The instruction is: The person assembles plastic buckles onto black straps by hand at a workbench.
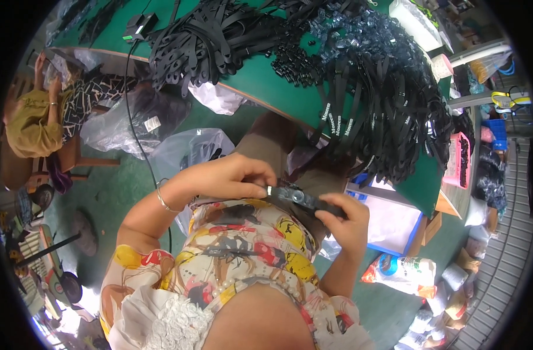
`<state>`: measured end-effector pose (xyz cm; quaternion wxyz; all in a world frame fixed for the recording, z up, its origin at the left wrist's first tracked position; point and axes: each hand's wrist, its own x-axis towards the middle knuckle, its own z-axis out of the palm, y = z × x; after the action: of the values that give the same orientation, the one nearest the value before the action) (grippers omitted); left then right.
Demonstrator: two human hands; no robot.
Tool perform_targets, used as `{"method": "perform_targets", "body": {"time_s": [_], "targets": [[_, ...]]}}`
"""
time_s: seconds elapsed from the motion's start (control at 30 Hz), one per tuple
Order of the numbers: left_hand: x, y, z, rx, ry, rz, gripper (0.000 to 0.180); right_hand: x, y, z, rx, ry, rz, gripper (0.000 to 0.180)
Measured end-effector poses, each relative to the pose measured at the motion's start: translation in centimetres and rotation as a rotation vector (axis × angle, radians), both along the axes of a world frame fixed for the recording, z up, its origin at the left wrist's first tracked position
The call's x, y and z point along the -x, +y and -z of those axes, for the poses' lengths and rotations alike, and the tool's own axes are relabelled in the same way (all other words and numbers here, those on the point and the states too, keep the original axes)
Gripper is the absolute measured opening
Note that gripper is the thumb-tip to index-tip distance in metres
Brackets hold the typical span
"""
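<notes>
Black strap (304, 200), held between both hands in front of the person's patterned dress, below the desk's near edge. Left hand (231, 175): fingers (256, 185) pinched together on the strap's left end, where a small pale metal piece shows just beside the fingertips. Right hand (348, 221): fingers (327, 214) folded and clamped on the strap's right end, the thumb on top. The strap runs slightly downhill from left to right and spans the gap between the two hands.

Green desk (266, 87), above the hands, carries a heap of black straps (208, 41) at its left and a larger mass of lettered black lanyards (389, 111) that hangs over its near edge. A small clear plastic bag (219, 96) lies at the desk edge. A large clear plastic bag (187, 149) sits on the floor left of the hands; a white tag shows on the dark bag (152, 123) farther left. A pink perforated basket (460, 160) stands at the right. An orange and white snack packet (403, 274) lies on the floor, lower right, next to a white sheet with a blue border (395, 224).
</notes>
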<state>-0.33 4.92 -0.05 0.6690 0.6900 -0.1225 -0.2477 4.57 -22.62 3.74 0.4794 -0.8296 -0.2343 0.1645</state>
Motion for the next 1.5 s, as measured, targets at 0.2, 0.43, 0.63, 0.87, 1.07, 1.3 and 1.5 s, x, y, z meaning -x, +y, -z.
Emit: {"method": "perform_targets", "body": {"time_s": [0.2,0.43,0.63,0.87,1.07,1.3,1.5], "targets": [[2.7,2.5,6.6,-0.629,-0.083,0.088,0.026,2.1,-2.6,5.8,0.351,0.075,-0.260,0.031],[4.3,2.6,6.4,-0.814,-0.257,-0.062,0.027,-4.2,2.4,1.7,0.050,-0.361,-0.005,0.015],[1.7,3.6,2.9,-0.771,-0.349,-0.250,0.023,-13.3,9.2,1.3,0.295,-0.790,0.171,0.022],[-4.2,8.3,-1.8,-0.783,-0.738,-0.739,0.013,-16.3,10.5,3.2,0.346,-0.682,0.218,0.027],[-10.0,13.8,-3.2,-1.101,-0.764,-1.064,0.020,-16.5,9.2,2.6,-0.519,0.065,0.218,0.012],[-16.2,16.3,-4.2,-1.402,-0.361,-1.035,0.029,-15.8,6.5,-1.5,-1.013,0.374,0.123,0.015],[-17.8,17.2,-3.2,-1.406,-0.345,-1.031,0.031,-14.0,5.7,-3.7,-1.045,0.326,0.127,0.017]]}}
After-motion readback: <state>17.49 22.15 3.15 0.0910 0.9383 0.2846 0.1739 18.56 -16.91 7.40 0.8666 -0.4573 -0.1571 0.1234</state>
